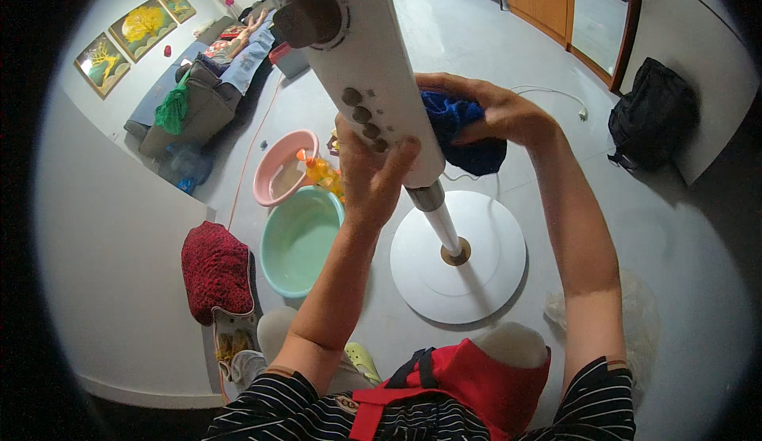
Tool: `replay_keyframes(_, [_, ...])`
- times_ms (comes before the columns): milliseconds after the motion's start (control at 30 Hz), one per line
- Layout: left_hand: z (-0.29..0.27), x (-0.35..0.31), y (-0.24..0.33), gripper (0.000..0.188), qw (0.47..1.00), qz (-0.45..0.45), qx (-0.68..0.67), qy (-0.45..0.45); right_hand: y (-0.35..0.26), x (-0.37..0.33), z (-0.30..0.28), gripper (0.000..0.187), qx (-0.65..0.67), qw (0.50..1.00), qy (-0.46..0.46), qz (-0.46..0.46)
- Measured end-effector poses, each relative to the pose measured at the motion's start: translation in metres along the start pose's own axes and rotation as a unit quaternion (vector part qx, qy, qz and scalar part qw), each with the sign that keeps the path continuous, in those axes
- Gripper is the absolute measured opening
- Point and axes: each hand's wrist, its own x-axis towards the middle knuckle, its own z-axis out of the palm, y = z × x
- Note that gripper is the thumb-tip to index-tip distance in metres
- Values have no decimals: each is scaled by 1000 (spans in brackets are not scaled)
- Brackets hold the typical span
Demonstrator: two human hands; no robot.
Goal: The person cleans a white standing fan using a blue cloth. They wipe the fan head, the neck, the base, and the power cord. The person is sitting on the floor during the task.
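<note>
In front of me stands a white pedestal fan, its control column point(385, 68) tilted in the view and its top out of frame. A dark knob point(313, 16) and several round buttons are on the column's face. My left hand point(369, 167) is wrapped around the column's lower part, thumb by the lowest button. On the column's right side, my right hand point(508, 111) holds a bunched dark blue cloth point(476, 154) against it; some fingers are hidden behind. Below, a short metal pole joins the column to the round white base point(421, 282) on the floor.
Left of the fan are a pink basin point(263, 175) holding water, a green basin point(274, 270) and an orange bottle point(321, 173). A black backpack point(655, 115) and a plug cable point(556, 92) lie right. Someone lies on the far sofa point(194, 96). A red cushion point(214, 266) is near left.
</note>
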Motion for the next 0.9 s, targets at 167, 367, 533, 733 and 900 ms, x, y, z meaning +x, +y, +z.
replay_keyframes(167, [5,3,3,61,999,-17,-11,-25,-4,17,-20,92,2,978,-97,185])
replay_keyframes(367, [0,0,4,67,997,-15,51,-50,-4,7,-17,78,-53,983,-48,167])
replay_keyframes(533, [-5,-29,0,50,969,161,148,118,-27,7,-24,71,-207,956,-84,189])
replay_keyframes(733, [-4,-84,-14,55,977,119,151,89,-22,2,-14,68,-192,961,-50,191])
replay_keyframes(900, [-6,14,23,73,999,2,18,37,-3,-31,2,43,-114,981,-19,154])
